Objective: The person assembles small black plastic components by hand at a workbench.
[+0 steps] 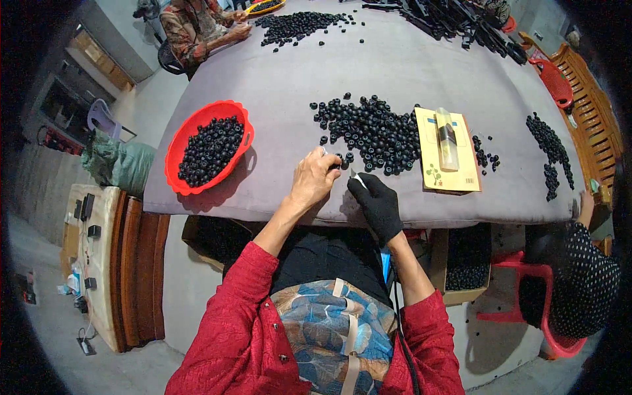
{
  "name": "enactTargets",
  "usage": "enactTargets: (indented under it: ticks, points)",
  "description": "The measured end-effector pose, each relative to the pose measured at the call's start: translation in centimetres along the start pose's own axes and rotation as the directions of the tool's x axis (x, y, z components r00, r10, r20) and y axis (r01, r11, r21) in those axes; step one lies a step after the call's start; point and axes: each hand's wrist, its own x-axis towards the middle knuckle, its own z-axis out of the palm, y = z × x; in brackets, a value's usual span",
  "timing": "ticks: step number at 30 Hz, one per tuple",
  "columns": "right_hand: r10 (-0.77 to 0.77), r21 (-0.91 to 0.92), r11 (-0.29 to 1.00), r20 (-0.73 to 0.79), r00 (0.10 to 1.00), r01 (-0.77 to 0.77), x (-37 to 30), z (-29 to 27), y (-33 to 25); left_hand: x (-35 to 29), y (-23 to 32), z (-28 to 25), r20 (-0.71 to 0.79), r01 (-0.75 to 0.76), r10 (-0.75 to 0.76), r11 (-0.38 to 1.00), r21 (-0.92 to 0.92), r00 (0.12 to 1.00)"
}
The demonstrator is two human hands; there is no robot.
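Two hands at the near edge of a grey-covered bench. Left hand, bare, fingers curled, pinching one small black ring at the fingertips. Right hand, in a black glove, closed around a thin pale tool, possibly a blade; too small to tell. Loose heap of black rings just beyond both hands, nearest pieces almost touching the left fingertips. Red oval basket of the same rings, well to the left. Yellow card carrying a clear bottle, just right of the heap. Smaller ring scatter far right; further pile at the far edge, beside another person's hand. Cardboard box of rings below the bench edge.
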Motion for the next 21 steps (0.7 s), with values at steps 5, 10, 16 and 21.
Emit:
enactTargets:
  ticks: [5, 10, 16, 21]
  points:
    - [0.027, -0.015, 1.0, -0.01, 1.0, -0.027, 0.1, 0.0, -0.4, 0.0, -0.9, 0.8, -0.008, -0.123, 0.124, 0.988, 0.095, 0.992]
    - [0.132, 0.046, 0.991, -0.056, 0.99, -0.129, 0.2, 0.1, -0.4, -0.9, -0.5, 1.0, 0.185, 0.263, -0.188, 0.659, -0.705, 0.965]
    - [0.139, 0.034, 0.99, -0.128, 0.982, -0.135, 0.5, 0.0, -0.8, -1.4, 0.2, 2.4, 0.254, 0.262, -0.066, 0.286, -0.922, 0.965]
    - [0.111, 0.06, 0.993, -0.161, 0.981, -0.102, 0.4, 0.1, 0.0, -1.3, 0.2, 2.6, 0.282, 0.283, -0.029, 0.159, -0.946, 0.959]
